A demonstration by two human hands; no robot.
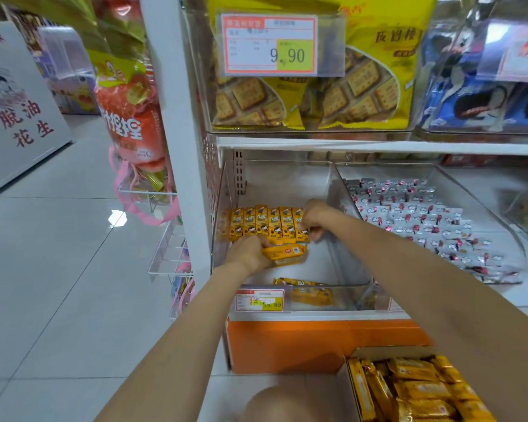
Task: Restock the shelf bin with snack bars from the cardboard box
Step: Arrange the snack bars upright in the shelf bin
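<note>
- Both forearms reach forward and down into the clear shelf bin (pixel 351 269); a bare knee shows at the bottom edge of the view.
- Left hand (pixel 249 254): low in the bin, knuckles up, fingers curled round a small stack of bars (pixel 284 253). The stack lies flat and crosswise, sticking out to the right of the fist.
- Right hand (pixel 314 220): wrist bent, fingers curled down at the right end of the row of bars (pixel 262 223), thumb and fingertips pinching the end bar (pixel 302 232).
- The held stack sits just in front of the row, touching or nearly touching its lower edge; which of the two cannot be told.
- The row stands upright, wrappers side by side, against the bin's back left; the right part of the bin floor is bare.
- Loose bars (pixel 302 283) lie flat at the bin's front wall, behind the price tag (pixel 259 300).
- Cardboard box (pixel 346 379) is on the floor at lower right, open, packed with yellow boxed bars (pixel 415 388).
- Neighbouring bin (pixel 485 190) on the right holds white-and-pink wrapped sweets.
</note>
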